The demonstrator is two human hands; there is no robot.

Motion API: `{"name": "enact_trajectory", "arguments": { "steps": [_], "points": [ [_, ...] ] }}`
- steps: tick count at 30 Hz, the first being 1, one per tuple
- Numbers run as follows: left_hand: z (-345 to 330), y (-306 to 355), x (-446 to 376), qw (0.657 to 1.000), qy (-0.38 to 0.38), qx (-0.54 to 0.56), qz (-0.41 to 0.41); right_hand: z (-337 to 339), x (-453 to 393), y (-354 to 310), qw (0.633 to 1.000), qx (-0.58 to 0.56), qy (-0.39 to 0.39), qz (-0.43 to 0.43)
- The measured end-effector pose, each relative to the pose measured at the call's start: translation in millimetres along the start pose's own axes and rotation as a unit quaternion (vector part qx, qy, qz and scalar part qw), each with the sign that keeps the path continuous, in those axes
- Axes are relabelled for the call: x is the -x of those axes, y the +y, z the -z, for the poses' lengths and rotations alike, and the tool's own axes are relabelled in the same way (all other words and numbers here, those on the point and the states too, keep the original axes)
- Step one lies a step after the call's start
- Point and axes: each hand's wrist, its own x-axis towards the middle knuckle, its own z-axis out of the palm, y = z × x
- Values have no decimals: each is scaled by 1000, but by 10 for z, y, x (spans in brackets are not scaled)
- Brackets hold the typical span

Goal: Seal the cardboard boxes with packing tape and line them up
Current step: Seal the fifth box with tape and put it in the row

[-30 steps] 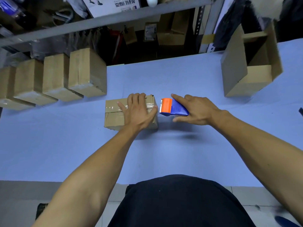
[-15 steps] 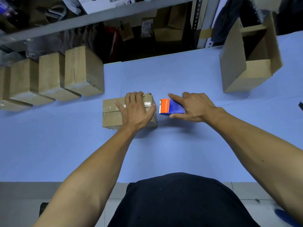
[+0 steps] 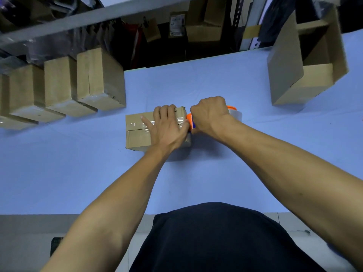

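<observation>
Box point(image 3: 137, 132) under flat L hand point(image 3: 169, 128), R hand point(image 3: 210, 114) grip closed on tape dispenser point(image 3: 189, 119), sealed boxes point(image 3: 98, 79) far L, open box point(image 3: 306, 61) far R.

Brown cardboard box point(image 3: 137, 130) under glossy clear tape point(image 3: 135, 124); orange-and-blue tape dispenser point(image 3: 190, 122); pale blue table point(image 3: 78, 173); plain brown taped boxes point(image 3: 98, 79) in a row; black shirt point(image 3: 216, 242); grey shelf point(image 3: 78, 20).
</observation>
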Motion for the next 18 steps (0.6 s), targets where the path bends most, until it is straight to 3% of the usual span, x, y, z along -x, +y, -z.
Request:
{"name": "enact_trajectory", "arguments": {
  "steps": [8,18],
  "points": [
    [-4,14,-10,1000,4,11,9,-12,38,143,999,-40,-30,8],
    [16,-5,18,1000,-3,0,-5,45,-25,-103,1000,11,-5,-9]
  ]
}}
